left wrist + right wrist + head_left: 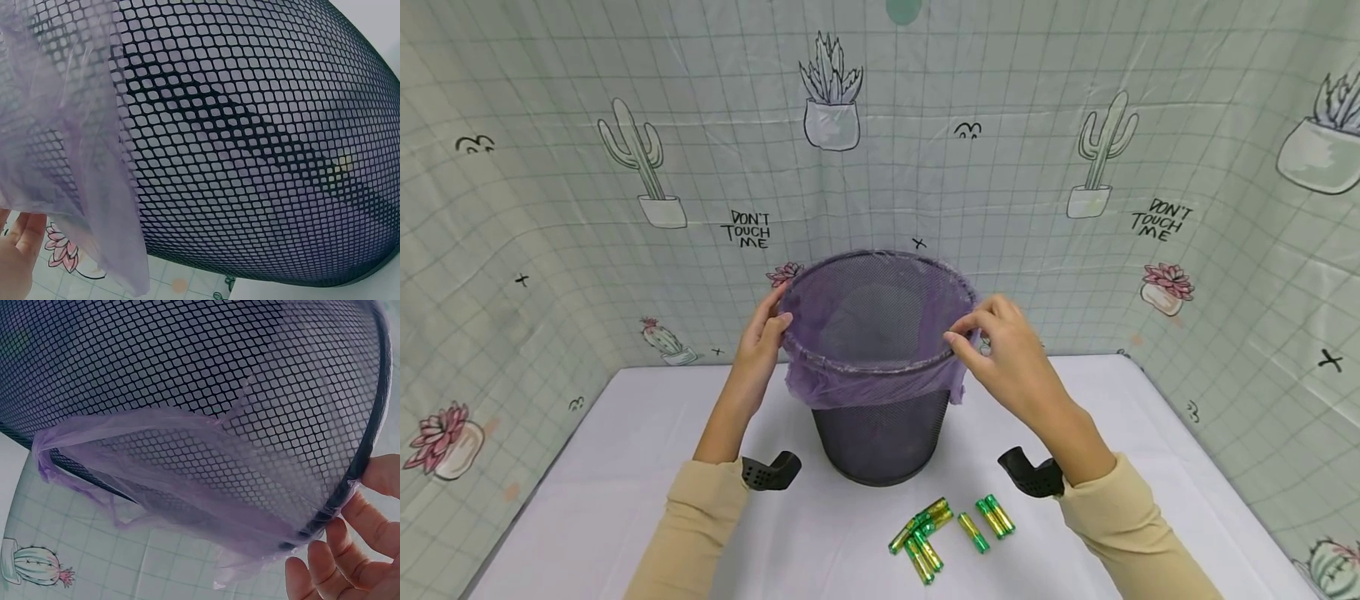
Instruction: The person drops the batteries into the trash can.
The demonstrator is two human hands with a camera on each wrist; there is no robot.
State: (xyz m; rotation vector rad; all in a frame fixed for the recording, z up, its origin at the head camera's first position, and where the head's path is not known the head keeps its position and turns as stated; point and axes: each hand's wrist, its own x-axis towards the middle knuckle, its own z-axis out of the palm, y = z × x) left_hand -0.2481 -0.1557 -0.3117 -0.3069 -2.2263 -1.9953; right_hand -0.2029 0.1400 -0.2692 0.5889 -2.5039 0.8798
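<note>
A black wire-mesh wastebasket [880,442] stands upright on the table, lined with a thin purple garbage bag [857,390] folded over its rim. My left hand [760,343] holds the rim at the left, thumb on the bag at the edge and fingers outside. On the opposite side my right hand [1011,358] pinches the bag at the rim between thumb and fingers. Seen from the right wrist, the bag [187,481] hangs loosely over the mesh [169,356]. The left wrist view has the bag's overhang [94,156] beside the left fingers [28,237].
Several green-and-gold batteries [973,533] lie in front of the wastebasket on the white tablecloth [625,467], some of them piled. A gridded, cactus-printed cloth [917,183] rises behind and at both sides.
</note>
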